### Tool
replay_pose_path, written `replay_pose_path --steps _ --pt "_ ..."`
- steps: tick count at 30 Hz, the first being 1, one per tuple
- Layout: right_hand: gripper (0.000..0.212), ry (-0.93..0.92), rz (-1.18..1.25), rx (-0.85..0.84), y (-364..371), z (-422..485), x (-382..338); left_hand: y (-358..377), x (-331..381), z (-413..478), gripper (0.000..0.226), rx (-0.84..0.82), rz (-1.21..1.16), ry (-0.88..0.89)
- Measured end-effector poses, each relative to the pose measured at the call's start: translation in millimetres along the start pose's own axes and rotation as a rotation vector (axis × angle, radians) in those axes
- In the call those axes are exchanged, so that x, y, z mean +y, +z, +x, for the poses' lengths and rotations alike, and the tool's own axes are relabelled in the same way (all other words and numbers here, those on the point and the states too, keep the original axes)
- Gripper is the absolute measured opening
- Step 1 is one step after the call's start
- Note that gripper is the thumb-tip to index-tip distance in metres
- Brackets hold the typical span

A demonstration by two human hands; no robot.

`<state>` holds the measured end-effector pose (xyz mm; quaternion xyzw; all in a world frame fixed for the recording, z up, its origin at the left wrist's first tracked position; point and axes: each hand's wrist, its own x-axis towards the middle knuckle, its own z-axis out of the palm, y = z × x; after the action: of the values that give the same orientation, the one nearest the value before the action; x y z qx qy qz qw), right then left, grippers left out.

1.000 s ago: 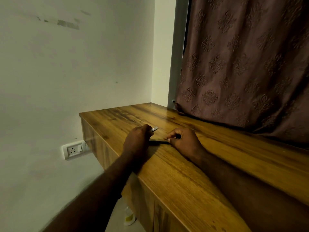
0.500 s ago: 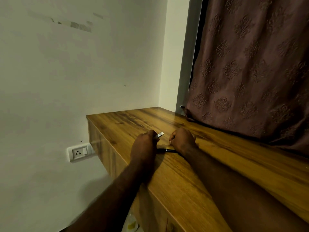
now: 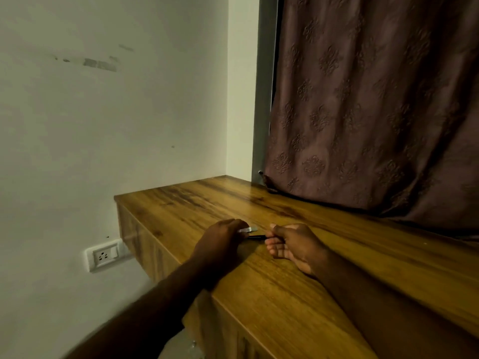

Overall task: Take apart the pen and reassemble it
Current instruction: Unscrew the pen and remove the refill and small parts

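Note:
Both hands rest on a wooden counter (image 3: pixel 272 294) and hold a slim dark pen (image 3: pixel 256 237) between them. My left hand (image 3: pixel 220 240) is closed around the pen's left end, and a short silver piece (image 3: pixel 247 230), likely the clip or cap, sticks out above its fingers. My right hand (image 3: pixel 293 246) is turned partly palm-up and pinches the pen's right end with thumb and fingertips. Only a short dark length of the pen shows between the hands; the rest is hidden inside them.
A brown patterned curtain (image 3: pixel 375 112) hangs along the counter's far side and drapes onto it. A pale wall stands to the left with a white socket plate (image 3: pixel 103 255) below the counter's edge. The counter front drops off just beneath my left forearm.
The camera has shifted, so the scene sits differently in frame. My right hand has rolled from knuckles-up to partly palm-up while still holding the pen. The left hand keeps its grip.

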<state>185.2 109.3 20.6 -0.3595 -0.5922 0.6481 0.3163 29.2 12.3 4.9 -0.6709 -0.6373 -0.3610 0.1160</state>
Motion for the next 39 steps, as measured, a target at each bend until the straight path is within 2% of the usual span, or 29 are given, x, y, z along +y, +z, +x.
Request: replay_pose_path --steps 5,8,14,20,24,28,32,39 --pt "0.036 -0.075 -0.059 -0.026 1 -5 3 6 8 1 0.032 -0.021 0.031 0.008" --pt "0.037 -0.066 -0.090 -0.063 0 -3 5 9 10 3 0.036 -0.068 0.053 -0.009" --pt "0.030 -0.076 -0.100 -0.111 -3 4 7 9 7 1 0.046 -0.035 0.080 -0.004" --pt "0.024 -0.001 -0.054 -0.188 -11 9 4 13 7 5 0.041 -0.146 0.452 0.180" --pt "0.019 0.022 -0.013 -0.226 -14 12 4 8 12 5 0.031 -0.145 0.565 0.269" --pt "0.022 0.086 0.025 -0.263 -16 13 1 8 15 7 0.043 -0.150 0.613 0.338" --pt "0.018 0.169 0.069 -0.311 -20 11 -3 12 16 8 0.038 -0.130 0.662 0.376" --pt "0.017 0.211 0.071 -0.309 -18 11 -4 10 15 7 0.032 -0.146 0.711 0.379"
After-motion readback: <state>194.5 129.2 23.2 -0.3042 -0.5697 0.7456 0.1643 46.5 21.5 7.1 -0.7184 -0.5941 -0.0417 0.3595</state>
